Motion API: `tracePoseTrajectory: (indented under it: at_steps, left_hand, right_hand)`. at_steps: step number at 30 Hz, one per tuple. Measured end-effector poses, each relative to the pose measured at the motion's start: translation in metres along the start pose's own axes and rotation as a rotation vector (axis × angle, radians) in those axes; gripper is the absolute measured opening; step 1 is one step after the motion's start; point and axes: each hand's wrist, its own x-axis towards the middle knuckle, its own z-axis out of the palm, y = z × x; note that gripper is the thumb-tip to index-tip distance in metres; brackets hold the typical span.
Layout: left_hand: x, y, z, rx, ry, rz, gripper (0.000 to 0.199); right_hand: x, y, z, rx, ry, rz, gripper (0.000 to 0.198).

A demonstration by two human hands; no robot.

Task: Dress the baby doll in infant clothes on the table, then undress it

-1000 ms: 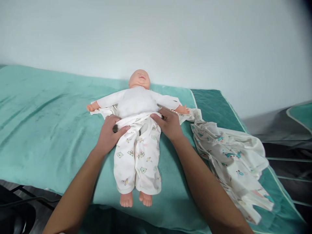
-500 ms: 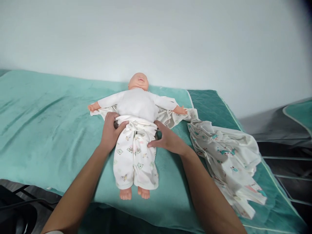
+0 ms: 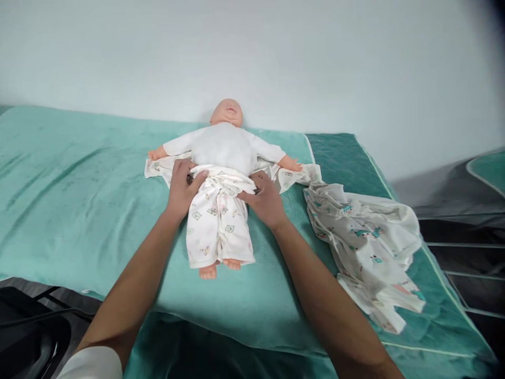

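Observation:
A baby doll (image 3: 224,145) with a white cloth body lies on its back, arms spread, head toward the wall. Its legs are in white printed pants (image 3: 219,226), and the feet poke out below the cuffs. At the waistband's left side, my left hand (image 3: 183,187) grips the fabric between thumb and fingers. My right hand (image 3: 265,197) pinches the waistband at the other side, thumb on the front. Under the doll's arms and back a printed shirt (image 3: 290,178) is spread out, partly hidden by the body.
A green velvet cover (image 3: 71,210) lies under everything, over a darker green quilted pad (image 3: 335,152). Crumpled white baby clothes (image 3: 366,242) with prints lie at the right. Behind is a pale wall (image 3: 252,52); a black chair (image 3: 31,337) stands at lower left.
My right hand has closed on the waistband and moved up. The pants and feet sit higher, and the cuffs have drawn up. The whole view has shifted slightly.

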Motion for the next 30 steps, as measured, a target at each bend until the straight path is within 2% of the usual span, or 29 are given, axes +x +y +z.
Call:
tracePoseTrajectory:
  at_steps: [5, 9, 12, 15, 19, 24, 25, 28, 30]
  left_hand:
    - [-0.032, 0.011, -0.012, 0.011, -0.011, 0.056, 0.018]
    - [-0.051, 0.014, -0.016, -0.006, -0.045, 0.054, 0.018]
    - [-0.052, 0.013, -0.015, -0.001, -0.059, 0.029, 0.016]
    - [-0.049, 0.011, -0.013, 0.027, -0.056, 0.000, 0.019]
    - [-0.049, 0.010, -0.012, 0.039, -0.043, 0.008, 0.022]
    - [-0.047, 0.005, -0.008, -0.021, 0.004, 0.052, 0.022]
    - [-0.046, 0.003, -0.008, -0.041, 0.020, 0.061, 0.022]
    - [-0.046, -0.001, -0.006, -0.079, 0.020, 0.065, 0.020]
    - [-0.050, -0.001, -0.009, -0.086, -0.014, 0.071, 0.020]
  right_hand:
    - [-0.004, -0.001, 0.003, -0.033, 0.080, -0.036, 0.027]
    - [-0.007, -0.005, 0.004, -0.015, 0.166, 0.008, 0.021]
    - [-0.008, -0.007, 0.002, 0.013, 0.141, 0.059, 0.013]
    - [-0.010, -0.008, -0.001, 0.082, 0.058, 0.093, 0.007]
    - [-0.027, -0.015, -0.005, 0.110, -0.025, 0.093, 0.024]
    - [-0.073, -0.036, -0.006, 0.090, -0.132, 0.122, 0.043]
    - [-0.082, -0.039, -0.007, 0.106, -0.161, 0.096, 0.053]
    - [-0.103, -0.046, -0.008, 0.089, -0.277, -0.031, 0.110]
    - [-0.112, -0.047, -0.008, 0.016, -0.336, -0.081, 0.134]
